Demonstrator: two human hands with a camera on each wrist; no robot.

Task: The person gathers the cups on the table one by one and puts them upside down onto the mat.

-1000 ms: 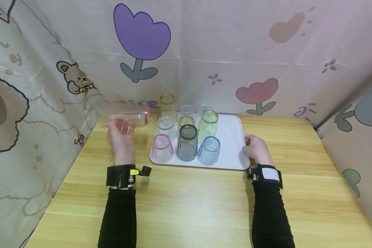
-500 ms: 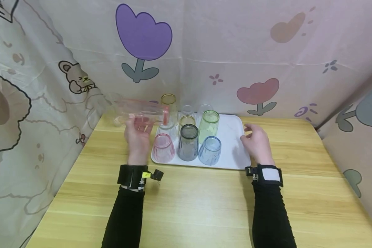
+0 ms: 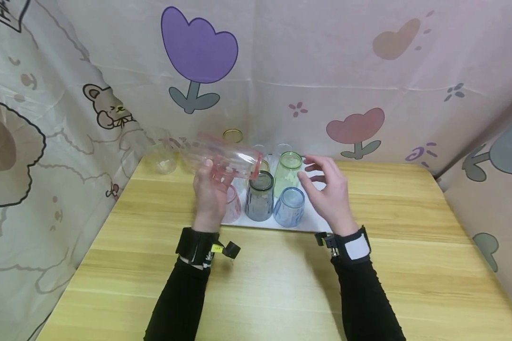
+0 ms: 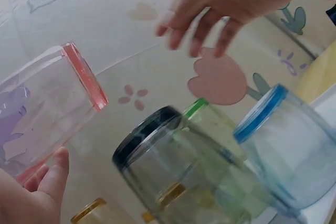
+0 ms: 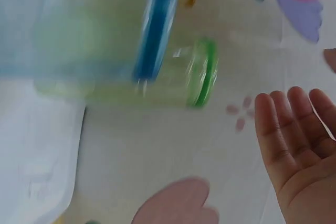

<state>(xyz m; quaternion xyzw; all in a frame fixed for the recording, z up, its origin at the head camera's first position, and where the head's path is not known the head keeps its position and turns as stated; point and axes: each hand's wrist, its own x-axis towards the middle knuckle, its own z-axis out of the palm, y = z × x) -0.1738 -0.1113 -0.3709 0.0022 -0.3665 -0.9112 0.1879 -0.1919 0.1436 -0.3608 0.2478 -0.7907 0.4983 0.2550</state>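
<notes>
While left hand (image 3: 211,189) grips pink-rimmed glass (image 3: 224,158) sideways, right hand (image 3: 330,192) spread, empty.

Light wooden table (image 3: 281,289) bearing a white tray (image 3: 313,222) and one clear glass (image 3: 164,156)

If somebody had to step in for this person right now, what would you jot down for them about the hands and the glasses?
Left hand: holds a clear pink-rimmed glass on its side, above the tray's left part.
Right hand: open, empty, over the white tray.
On the tray: grey, blue, green and other glasses, upside down.
One clear glass stands on the table, left.
Left: set down the held glass.
</notes>
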